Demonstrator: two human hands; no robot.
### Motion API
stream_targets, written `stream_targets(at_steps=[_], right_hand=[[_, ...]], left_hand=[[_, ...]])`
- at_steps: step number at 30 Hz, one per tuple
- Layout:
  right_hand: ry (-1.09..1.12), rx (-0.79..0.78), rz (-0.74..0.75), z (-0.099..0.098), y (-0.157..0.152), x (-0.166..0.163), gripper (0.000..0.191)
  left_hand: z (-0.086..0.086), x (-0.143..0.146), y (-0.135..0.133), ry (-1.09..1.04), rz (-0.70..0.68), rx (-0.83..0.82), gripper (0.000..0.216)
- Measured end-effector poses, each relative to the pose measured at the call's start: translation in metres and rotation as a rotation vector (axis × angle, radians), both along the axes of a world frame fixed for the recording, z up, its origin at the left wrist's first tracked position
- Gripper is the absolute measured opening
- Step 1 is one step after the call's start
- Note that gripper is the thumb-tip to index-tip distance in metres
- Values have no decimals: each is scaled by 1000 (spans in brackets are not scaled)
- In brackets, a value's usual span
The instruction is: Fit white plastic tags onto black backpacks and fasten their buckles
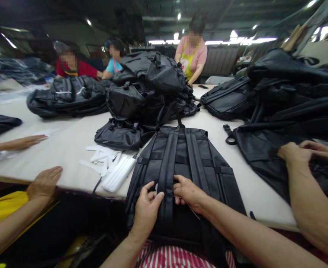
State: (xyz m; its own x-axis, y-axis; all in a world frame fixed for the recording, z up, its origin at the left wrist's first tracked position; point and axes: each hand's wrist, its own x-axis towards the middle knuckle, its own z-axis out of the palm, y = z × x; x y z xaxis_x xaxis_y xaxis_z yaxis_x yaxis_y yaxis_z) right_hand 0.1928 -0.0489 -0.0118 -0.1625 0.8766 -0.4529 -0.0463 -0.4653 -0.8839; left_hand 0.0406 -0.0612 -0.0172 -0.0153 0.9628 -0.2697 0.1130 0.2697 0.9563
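Observation:
A black backpack (186,163) lies back-side up on the table edge in front of me, shoulder straps running toward me. My left hand (147,208) rests on its lower part, fingers curled around the left strap (166,178). My right hand (187,191) sits just right of that strap, fingers bent and pinching at the fabric near it. Something small and white shows between my two hands; I cannot make out what it is.
A heap of black bags (149,85) fills the table's middle, more at right (286,89) and left (69,96). White strips and a white packet (116,171) lie left of my backpack. Co-workers' hands rest at left (43,182) and right (295,156). Three people sit or stand at the far side.

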Motion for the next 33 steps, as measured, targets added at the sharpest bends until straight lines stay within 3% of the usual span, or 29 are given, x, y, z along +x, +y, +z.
stream_targets(at_steps=[4, 9, 15, 22, 27, 33], right_hand=[[134, -44, -47, 0, -4, -1, 64], [240, -49, -36, -4, 1, -4, 58], [18, -7, 63, 2, 8, -2, 50], [-76, 27, 93, 4, 13, -2, 50], [-177, 115, 209, 5, 11, 10, 34], [-231, 210, 144, 2, 15, 7, 37]], left_hand=[[-3, -1, 0, -28, 33, -10, 67], [0, 1, 1, -137, 17, -107, 48], [-4, 1, 2, -162, 35, -111, 35], [-5, -1, 4, -243, -74, -126, 32], [-8, -3, 6, -225, -94, -117, 29], [-9, -4, 8, -237, -141, -106, 33]])
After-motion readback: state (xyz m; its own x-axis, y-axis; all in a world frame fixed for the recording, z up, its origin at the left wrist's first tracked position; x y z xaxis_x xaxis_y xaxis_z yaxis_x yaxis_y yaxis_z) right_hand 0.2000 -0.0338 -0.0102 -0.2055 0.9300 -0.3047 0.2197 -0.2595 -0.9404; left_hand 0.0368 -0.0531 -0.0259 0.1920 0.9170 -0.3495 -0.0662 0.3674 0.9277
